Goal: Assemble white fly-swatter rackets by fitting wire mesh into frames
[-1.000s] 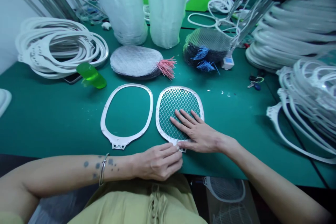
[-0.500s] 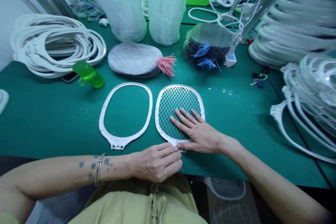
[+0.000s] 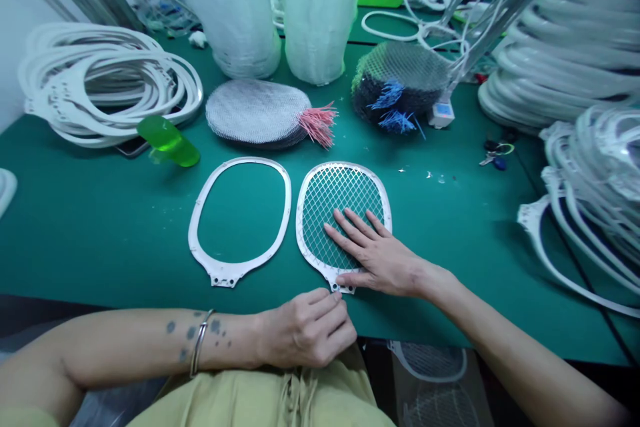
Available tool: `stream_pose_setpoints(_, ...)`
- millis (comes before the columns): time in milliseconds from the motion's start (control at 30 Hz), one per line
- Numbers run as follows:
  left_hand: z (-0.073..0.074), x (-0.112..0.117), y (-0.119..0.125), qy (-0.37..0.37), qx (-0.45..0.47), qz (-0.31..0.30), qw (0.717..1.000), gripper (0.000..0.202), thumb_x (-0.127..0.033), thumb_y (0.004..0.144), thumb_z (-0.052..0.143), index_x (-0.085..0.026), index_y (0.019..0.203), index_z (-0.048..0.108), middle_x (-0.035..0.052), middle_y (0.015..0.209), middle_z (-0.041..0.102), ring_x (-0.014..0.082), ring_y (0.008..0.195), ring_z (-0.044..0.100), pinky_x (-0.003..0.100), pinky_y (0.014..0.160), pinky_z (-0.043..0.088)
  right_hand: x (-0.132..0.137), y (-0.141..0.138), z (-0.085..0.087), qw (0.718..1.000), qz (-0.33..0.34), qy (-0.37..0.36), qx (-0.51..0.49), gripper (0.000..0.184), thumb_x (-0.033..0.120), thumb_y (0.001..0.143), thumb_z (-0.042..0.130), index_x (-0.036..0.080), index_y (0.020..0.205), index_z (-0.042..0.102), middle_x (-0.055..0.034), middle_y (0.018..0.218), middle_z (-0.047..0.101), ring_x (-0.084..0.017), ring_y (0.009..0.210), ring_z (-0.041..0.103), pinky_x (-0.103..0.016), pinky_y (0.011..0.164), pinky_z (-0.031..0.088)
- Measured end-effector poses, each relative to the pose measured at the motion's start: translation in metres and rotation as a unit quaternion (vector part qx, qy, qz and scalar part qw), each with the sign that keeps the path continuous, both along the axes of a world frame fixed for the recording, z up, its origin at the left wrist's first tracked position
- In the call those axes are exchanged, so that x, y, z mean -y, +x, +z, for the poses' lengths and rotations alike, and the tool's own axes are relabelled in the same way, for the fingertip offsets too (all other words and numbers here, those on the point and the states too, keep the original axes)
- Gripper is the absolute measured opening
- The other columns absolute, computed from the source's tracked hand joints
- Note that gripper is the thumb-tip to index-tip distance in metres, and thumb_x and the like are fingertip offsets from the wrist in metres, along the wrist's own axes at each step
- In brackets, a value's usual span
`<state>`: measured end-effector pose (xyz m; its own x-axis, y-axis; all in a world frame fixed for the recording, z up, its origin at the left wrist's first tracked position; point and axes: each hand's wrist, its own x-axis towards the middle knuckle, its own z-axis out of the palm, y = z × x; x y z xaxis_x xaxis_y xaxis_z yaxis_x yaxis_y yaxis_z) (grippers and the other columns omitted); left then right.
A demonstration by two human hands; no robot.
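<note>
My right hand [image 3: 383, 257] lies flat with spread fingers on a wire mesh [image 3: 327, 203] set in a white oval frame [image 3: 300, 227]. Its thumb rests on the frame's neck, where small holes show. Just below that neck, my left hand [image 3: 313, 330] is closed, fingertips pinched together. What they hold, if anything, is hidden. To the left lies a second white oval frame [image 3: 194, 240] with an open middle and a short neck toward me.
Behind the frames sit a stack of grey mesh ovals [image 3: 255, 110] with pink wire ends and a dark mesh stack [image 3: 410, 73] with blue ends. White frame piles stand left [image 3: 70, 120] and right [image 3: 555, 73]. A green curved piece [image 3: 170, 140] and keys [image 3: 495, 157] lie nearby.
My left hand has moved down toward me and slightly right, away from the frame's neck, uncovering more of it. My right hand stays on the mesh.
</note>
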<state>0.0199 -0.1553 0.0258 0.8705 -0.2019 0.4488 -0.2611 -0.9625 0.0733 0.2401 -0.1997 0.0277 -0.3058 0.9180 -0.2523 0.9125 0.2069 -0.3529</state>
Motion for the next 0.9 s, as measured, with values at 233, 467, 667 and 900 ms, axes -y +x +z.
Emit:
stream_pose_setpoints(233,0.021,-0.048,0.003,-0.240,-0.132,-0.002,0.962,0.020,-0.024,0.098,0.046,-0.017,0.100,0.065,0.0027,0.090,0.073,0.0104,0.078,0.068,0.018,0.073,0.053,-0.002,-0.002,0.007,0.999,0.003,-0.035,0.009,0.085,0.074,0.086,0.032,0.028,0.152,0.004,-0.0073,0.158,0.000,-0.030,0.145,-0.003,-0.060,0.114,0.004)
stream_pose_setpoints(467,-0.005,-0.110,0.020,-0.072,-0.157,0.233,0.957,0.050,-0.035,0.100,0.039,-0.015,0.146,0.036,0.0112,0.151,0.036,0.0245,0.141,0.031,0.045,0.117,0.020,0.000,-0.002,0.020,0.999,-0.005,-0.048,-0.024,0.081,0.071,0.087,0.035,0.033,0.151,0.002,-0.0028,0.159,0.002,-0.027,0.145,0.001,-0.056,0.116,0.006)
stream_pose_setpoints(667,-0.011,-0.109,0.020,-0.076,-0.164,0.234,0.955,0.052,-0.036,0.099,0.040,-0.019,0.147,0.034,0.0079,0.152,0.035,0.0242,0.141,0.031,0.045,0.117,0.020,0.010,0.000,-0.006,0.968,-0.222,0.077,0.089,0.092,0.072,0.085,0.038,0.020,0.152,0.002,-0.0097,0.158,0.005,-0.030,0.144,0.004,-0.057,0.116,0.013)
stream_pose_setpoints(900,-0.038,-0.111,0.022,-0.077,-0.126,0.224,0.963,0.064,-0.030,0.097,0.043,-0.023,0.153,0.015,0.0046,0.154,0.028,0.0229,0.141,0.032,0.039,0.118,0.022,0.014,0.004,-0.053,0.938,-0.248,0.155,0.188,0.076,0.072,0.082,0.044,0.022,0.140,0.044,-0.0117,0.146,0.037,-0.036,0.132,0.040,-0.057,0.103,0.041)
